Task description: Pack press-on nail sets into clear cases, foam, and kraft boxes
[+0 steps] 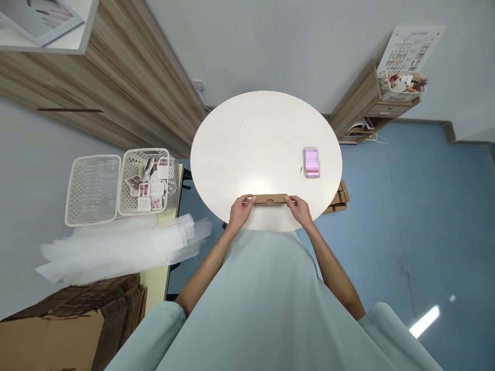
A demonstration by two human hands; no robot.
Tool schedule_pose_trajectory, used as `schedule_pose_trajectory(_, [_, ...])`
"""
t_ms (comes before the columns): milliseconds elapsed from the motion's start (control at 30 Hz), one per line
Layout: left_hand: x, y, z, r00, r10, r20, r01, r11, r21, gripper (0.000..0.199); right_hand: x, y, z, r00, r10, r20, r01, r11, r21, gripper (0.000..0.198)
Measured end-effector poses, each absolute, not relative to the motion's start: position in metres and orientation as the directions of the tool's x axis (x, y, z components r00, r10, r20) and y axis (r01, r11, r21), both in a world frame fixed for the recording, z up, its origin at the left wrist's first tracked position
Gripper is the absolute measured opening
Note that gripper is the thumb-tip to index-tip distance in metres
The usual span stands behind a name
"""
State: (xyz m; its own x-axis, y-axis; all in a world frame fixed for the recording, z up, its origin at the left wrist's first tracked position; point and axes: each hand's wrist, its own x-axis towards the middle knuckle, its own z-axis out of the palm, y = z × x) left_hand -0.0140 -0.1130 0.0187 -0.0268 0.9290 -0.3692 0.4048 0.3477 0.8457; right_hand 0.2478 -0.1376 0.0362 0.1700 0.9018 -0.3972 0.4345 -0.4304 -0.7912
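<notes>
A slim brown cardboard box (269, 200) is held level near the front edge of the white oval table (247, 134). Its long side with a small half-round notch faces me. My left hand (241, 208) grips the left end between thumb and fingers. At the opposite end, my right hand (300, 209) pinches the box the same way. Farther back on the right of the tabletop lies a pinkish-purple blurred rectangle (311, 163), too pixelated to make out.
Left of the table, a white basket (124, 206) holds small carded packs, beside another basket (69, 206) of clear plastic pieces. White translucent sheets (127, 250) and flattened cardboard (54, 340) lie nearer me. Several small brown boxes (341, 198) sit below the table's right edge.
</notes>
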Motion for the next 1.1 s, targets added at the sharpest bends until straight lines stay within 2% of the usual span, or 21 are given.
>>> schedule_pose_trajectory(233, [-0.014, -0.111, 0.007, -0.010, 0.935, -0.356, 0.425, 0.326, 0.844, 0.044, 0.249, -0.138, 0.020, 0.080, 0.956, -0.281, 0.478, -0.285, -0.831, 0.056])
schedule_pose_trajectory(400, [-0.014, -0.110, 0.011, 0.008, 0.936, -0.351, 0.449, 0.310, 0.838, 0.046, 0.246, -0.139, 0.015, 0.110, 0.953, -0.283, 0.475, -0.300, -0.827, 0.057])
schedule_pose_trajectory(667, [-0.014, -0.114, 0.002, -0.008, 0.923, -0.384, 0.346, 0.363, 0.865, 0.049, 0.243, -0.140, 0.005, 0.117, 0.949, -0.294, 0.425, -0.315, -0.848, 0.056])
schedule_pose_trajectory(967, [-0.015, -0.110, -0.003, 0.021, 0.927, -0.374, 0.368, 0.340, 0.865, 0.046, 0.239, -0.141, 0.001, 0.145, 0.962, -0.231, 0.432, -0.271, -0.860, 0.059])
schedule_pose_trajectory(1100, [-0.015, -0.118, -0.004, 0.010, 0.928, -0.373, 0.372, 0.343, 0.863, 0.050, 0.238, -0.151, 0.003, 0.171, 0.958, -0.232, 0.429, -0.284, -0.858, 0.062])
